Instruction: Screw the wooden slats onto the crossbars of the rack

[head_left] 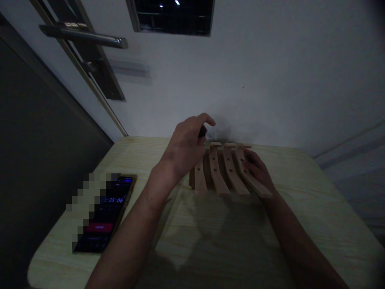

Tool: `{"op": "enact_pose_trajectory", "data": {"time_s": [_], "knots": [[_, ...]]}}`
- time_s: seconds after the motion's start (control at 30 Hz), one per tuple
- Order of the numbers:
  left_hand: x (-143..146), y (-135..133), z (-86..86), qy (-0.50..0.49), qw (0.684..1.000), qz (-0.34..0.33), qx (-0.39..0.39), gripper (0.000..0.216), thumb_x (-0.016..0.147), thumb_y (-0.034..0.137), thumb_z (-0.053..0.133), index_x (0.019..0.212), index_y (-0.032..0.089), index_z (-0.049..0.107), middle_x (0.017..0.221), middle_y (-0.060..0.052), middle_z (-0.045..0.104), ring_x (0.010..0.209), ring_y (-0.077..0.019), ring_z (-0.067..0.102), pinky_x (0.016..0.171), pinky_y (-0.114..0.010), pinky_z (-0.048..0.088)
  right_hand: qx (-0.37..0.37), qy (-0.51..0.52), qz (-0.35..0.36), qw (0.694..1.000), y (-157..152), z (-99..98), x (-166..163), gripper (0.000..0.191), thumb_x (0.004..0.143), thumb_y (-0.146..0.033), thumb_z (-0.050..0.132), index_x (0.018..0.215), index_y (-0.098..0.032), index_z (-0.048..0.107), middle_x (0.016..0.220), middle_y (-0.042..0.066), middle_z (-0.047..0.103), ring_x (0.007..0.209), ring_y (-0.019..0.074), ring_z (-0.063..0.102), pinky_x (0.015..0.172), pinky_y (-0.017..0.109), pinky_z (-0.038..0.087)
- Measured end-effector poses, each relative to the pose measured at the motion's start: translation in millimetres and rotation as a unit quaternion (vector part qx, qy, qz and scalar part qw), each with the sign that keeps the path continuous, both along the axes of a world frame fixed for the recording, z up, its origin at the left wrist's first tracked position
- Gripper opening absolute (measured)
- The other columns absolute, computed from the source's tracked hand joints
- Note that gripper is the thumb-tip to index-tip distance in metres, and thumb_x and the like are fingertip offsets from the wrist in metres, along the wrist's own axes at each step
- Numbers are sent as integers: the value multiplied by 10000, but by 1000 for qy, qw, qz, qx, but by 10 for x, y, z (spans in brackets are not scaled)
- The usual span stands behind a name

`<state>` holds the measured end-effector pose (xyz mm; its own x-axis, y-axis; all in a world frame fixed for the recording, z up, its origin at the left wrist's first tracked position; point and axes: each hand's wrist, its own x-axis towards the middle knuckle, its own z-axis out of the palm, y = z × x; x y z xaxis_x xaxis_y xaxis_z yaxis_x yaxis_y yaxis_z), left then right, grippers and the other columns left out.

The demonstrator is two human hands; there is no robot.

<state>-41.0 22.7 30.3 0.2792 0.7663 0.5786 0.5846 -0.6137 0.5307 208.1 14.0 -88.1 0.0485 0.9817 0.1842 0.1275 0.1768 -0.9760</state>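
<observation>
A wooden rack (224, 172) made of several curved slats lies on the light wood table (210, 241), close to the wall. My left hand (185, 146) hovers over the rack's left end, fingers pinched round a small dark object (202, 131) that I cannot name. My right hand (258, 170) rests on the rack's right side, fingers curled over the outer slat, holding it down.
A phone (104, 214) with a lit timer screen lies on the table's left part. A white wall stands just behind the table. A door with a metal lever handle (84, 36) is at the upper left. The room is dim.
</observation>
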Motion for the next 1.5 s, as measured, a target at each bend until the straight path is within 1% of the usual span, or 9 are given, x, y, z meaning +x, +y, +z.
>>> {"op": "enact_pose_trajectory", "data": {"time_s": [0.17, 0.4, 0.57, 0.67, 0.8, 0.93, 1.07, 1.2, 1.5], "knots": [[17, -35, 44, 6, 1000, -6, -19, 409, 715, -10, 454, 1060, 184, 555, 849, -6, 634, 798, -121, 604, 753, -269, 510, -2, -2, 2, 1000, 18, -15, 10, 329, 724, -367, 637, 1047, -318, 600, 1149, 15, 580, 1123, 259, 492, 1041, 491, 303], [1, -42, 55, 67, 997, 23, -13, 317, 729, -3, 472, 935, 183, 625, 814, -13, 639, 786, -142, 575, 799, -320, 476, 7, -6, 13, 1000, -14, 36, -21, 313, 745, -355, 612, 1055, -320, 601, 1168, 15, 575, 1127, 255, 494, 1038, 485, 316], [11, -26, 35, 47, 999, 4, 6, 337, 724, -25, 445, 932, 172, 620, 876, -29, 604, 829, -138, 558, 801, -306, 484, 2, -1, 11, 1000, -7, 6, -14, 322, 752, -351, 608, 1072, -318, 593, 1171, 16, 574, 1131, 252, 498, 1039, 481, 317], [31, -31, 23, 21, 1000, 4, 11, 279, 737, 7, 483, 916, 163, 628, 943, -44, 550, 876, -139, 545, 798, -296, 501, -3, 1, 7, 1000, -8, -2, -12, 324, 751, -352, 612, 1073, -317, 589, 1178, 15, 569, 1135, 251, 494, 1036, 477, 318], [41, -27, 10, 3, 1000, 14, 1, 219, 752, 51, 536, 901, 166, 648, 923, -36, 514, 858, -132, 538, 780, -290, 515, 6, -9, 10, 1000, -14, 15, -9, 321, 757, -359, 603, 1073, -309, 586, 1175, 19, 564, 1130, 250, 489, 1035, 476, 313], [22, -22, 20, 6, 1000, 17, -1, 256, 731, 42, 562, 918, 187, 660, 867, -23, 551, 825, -132, 545, 774, -298, 518, 12, -31, 3, 999, -21, 56, -17, 325, 747, -358, 605, 1067, -309, 591, 1163, 19, 572, 1122, 251, 491, 1030, 475, 316], [7, -43, 44, 7, 1000, 4, -5, 366, 719, 8, 537, 1009, 208, 635, 931, -27, 627, 836, -135, 578, 761, -289, 518, 13, -37, 9, 999, -19, 74, -25, 328, 755, -366, 596, 1078, -313, 589, 1168, 21, 576, 1121, 256, 493, 1029, 482, 319], [0, -37, 44, 18, 1000, -1, -8, 336, 727, 19, 534, 987, 203, 641, 933, -27, 671, 830, -140, 606, 745, -278, 517, 13, -41, 11, 999, -19, 68, -21, 332, 763, -381, 592, 1089, -320, 581, 1199, 19, 569, 1129, 261, 492, 1027, 493, 325], [4, -21, 33, 44, 999, 7, 1, 315, 733, 29, 496, 990, 163, 621, 927, -45, 640, 765, -120, 586, 726, -259, 510, 11, -35, 1, 999, -31, 77, -35, 312, 758, -369, 601, 1065, -317, 588, 1159, 16, 580, 1100, 250, 505, 1017, 478, 344]]}}
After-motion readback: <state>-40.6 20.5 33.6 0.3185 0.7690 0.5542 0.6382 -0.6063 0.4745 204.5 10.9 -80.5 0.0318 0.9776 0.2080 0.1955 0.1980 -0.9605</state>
